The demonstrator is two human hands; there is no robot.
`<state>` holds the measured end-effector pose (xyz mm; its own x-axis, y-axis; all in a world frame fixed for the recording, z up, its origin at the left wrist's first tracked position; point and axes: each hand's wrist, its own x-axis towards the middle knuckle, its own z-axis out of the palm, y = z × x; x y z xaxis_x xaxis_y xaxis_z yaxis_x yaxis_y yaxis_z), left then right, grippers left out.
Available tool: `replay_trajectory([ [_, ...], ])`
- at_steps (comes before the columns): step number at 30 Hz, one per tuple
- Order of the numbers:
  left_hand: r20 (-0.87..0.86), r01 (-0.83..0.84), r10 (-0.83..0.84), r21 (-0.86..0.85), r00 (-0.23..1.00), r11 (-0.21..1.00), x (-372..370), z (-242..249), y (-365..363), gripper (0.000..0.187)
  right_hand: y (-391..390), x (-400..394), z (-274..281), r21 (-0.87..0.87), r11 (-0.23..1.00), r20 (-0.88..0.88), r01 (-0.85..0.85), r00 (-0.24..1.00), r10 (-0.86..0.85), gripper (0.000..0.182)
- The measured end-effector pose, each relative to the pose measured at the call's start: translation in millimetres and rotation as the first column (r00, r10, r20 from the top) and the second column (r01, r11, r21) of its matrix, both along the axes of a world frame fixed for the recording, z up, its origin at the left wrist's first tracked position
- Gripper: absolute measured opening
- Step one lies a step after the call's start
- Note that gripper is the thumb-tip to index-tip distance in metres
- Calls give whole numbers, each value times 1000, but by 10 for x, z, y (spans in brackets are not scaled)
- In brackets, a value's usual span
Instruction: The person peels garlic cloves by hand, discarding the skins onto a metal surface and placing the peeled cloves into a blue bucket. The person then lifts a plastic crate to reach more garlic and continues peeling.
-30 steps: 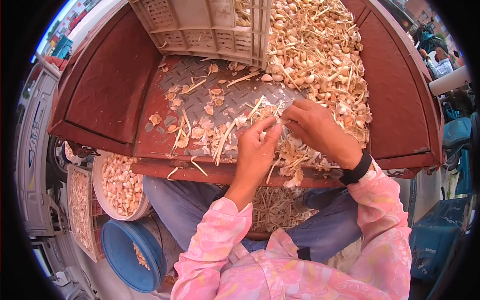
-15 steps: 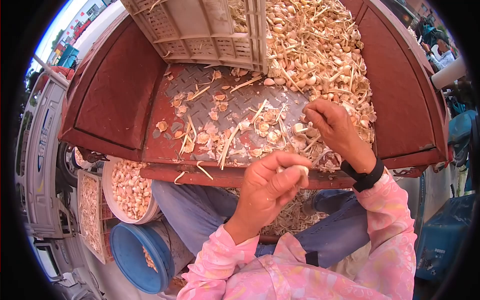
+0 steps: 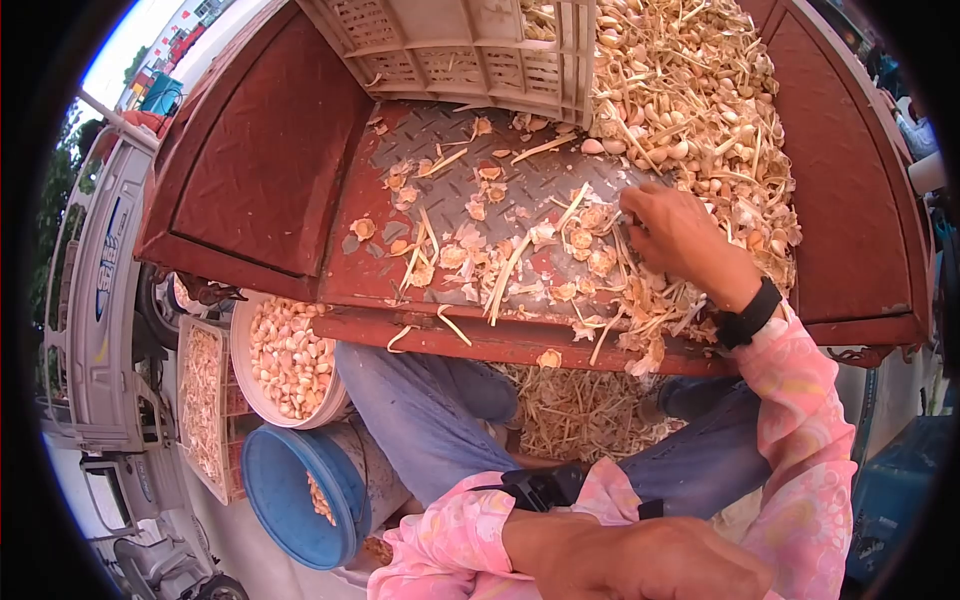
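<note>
My right hand [image 3: 682, 238], with a black band at the wrist, reaches over the near edge of the garlic pile [image 3: 705, 90]. Its fingers are curled together and point down among dry skins and stalks; what they hold, if anything, is hidden. Low at the frame's bottom edge, my left hand [image 3: 650, 562] is close to my body, seen from the back. It looks closed, its fingertips out of sight. Loose garlic skins [image 3: 468, 250] and dry stalks [image 3: 512, 272] lie on the red metal truck bed [image 3: 350, 285] left of my right hand.
A pale plastic crate [image 3: 470, 60] stands tilted at the back of the bed. To the lower left are a white bucket of garlic cloves [image 3: 290, 360], a blue bucket [image 3: 290, 500] with a few cloves, and a crate of scraps [image 3: 205, 400]. Stalk litter [image 3: 590, 410] covers the ground between my legs.
My left hand has dropped from the bed's front edge toward my body; the pale clove it pinched no longer shows. My right hand stays by the pile, fingers lower. The view has shifted.
</note>
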<state>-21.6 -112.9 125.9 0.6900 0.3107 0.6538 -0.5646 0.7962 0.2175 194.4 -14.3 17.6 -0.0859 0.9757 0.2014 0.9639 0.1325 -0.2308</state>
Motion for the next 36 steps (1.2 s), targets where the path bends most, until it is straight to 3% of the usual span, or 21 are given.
replay_trajectory([
  [3,4,-23,23,-6,1000,1000,-3,12,-32,20,-74,67,77,-33,999,-359,3,933,-15,13],
  [6,6,-23,23,-8,1000,1000,-6,22,-56,20,-171,148,67,-207,977,-802,47,564,-197,14],
  [7,2,-20,20,-20,1000,1000,-3,40,-68,21,-177,191,-21,-133,991,-875,13,467,-124,14],
  [9,20,-48,46,123,999,991,28,51,30,20,-212,233,-70,-112,989,-802,97,579,-147,15],
  [10,48,-84,74,274,996,958,74,69,261,20,-228,240,-68,-96,986,-761,136,629,-161,16],
  [12,5,-124,129,315,992,941,62,31,292,19,-263,173,-33,0,981,-609,193,779,-153,16],
  [13,-72,-137,156,214,985,967,-13,-14,146,19,-271,151,-7,48,985,-557,167,823,-113,15],
  [15,-371,-39,111,195,922,980,-221,-153,301,22,-270,91,96,95,994,-440,50,898,-3,13],
  [16,-570,-206,260,159,780,966,-243,-149,331,24,-269,42,168,87,996,-379,-35,923,65,12],
  [19,-778,-318,59,-186,625,930,-243,-626,640,18,-215,-132,57,55,988,-132,-141,980,148,10],
  [20,-828,-350,39,-193,559,917,-213,-762,701,18,-187,-185,17,42,986,-31,-159,987,161,9],
  [21,-870,-384,19,-198,493,902,-173,-873,754,19,-173,-222,60,-59,987,-41,-152,988,150,11],
  [22,-904,-419,-3,-201,428,885,-138,-960,795,21,-156,-206,53,-20,988,-90,-153,984,151,11],
  [24,-910,-427,-27,-220,413,877,-93,-1097,834,25,-125,-152,18,53,987,-186,-154,969,161,11],
  [25,-912,-428,-42,-232,407,874,-74,-1149,845,28,-142,-119,44,-91,991,-531,-101,847,38,11],
  [26,-899,-405,-60,-253,433,878,-58,-1192,858,29,-169,-82,99,-243,965,-781,-96,610,-136,11],
  [27,-885,-381,-77,-275,459,883,-43,-1227,869,30,-197,-49,147,-382,914,-897,-138,295,-330,11],
  [30,-862,-313,-120,-304,492,900,66,-1236,858,33,-334,-37,233,-354,912,-935,-208,88,-343,15],
  [36,-773,-203,-213,-402,598,893,225,-1250,797,35,-483,-126,289,-223,922,-975,-317,64,-214,18],
])
